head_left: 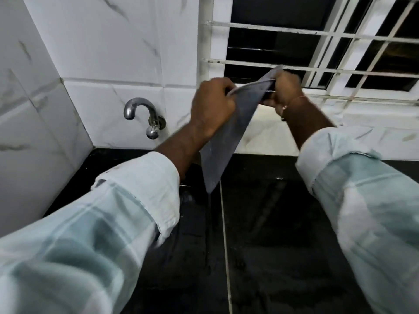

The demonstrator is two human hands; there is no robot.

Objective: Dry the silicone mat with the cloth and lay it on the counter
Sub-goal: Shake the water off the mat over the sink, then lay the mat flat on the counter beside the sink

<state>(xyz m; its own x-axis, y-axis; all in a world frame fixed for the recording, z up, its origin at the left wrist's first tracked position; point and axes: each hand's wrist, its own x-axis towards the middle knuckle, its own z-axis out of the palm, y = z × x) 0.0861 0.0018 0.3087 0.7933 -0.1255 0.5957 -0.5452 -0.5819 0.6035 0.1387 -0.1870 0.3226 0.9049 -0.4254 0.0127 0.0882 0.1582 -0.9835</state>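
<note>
A grey silicone mat [229,137] hangs in the air in front of me, its lower corner pointing down over the black counter [283,223]. My left hand [212,105] grips its upper left edge. My right hand [284,90] grips the upper right corner, with the mat's top tip poking above the fingers. Both arms wear rolled pale checked sleeves. A thin trickle of water seems to run from the mat's bottom corner. No cloth is in view.
A steel tap [145,116] juts from the white marble-look tiled wall at the left. A window with a white metal grille [317,37] sits behind my hands. A pale seam line [225,245] runs across the wet-looking counter.
</note>
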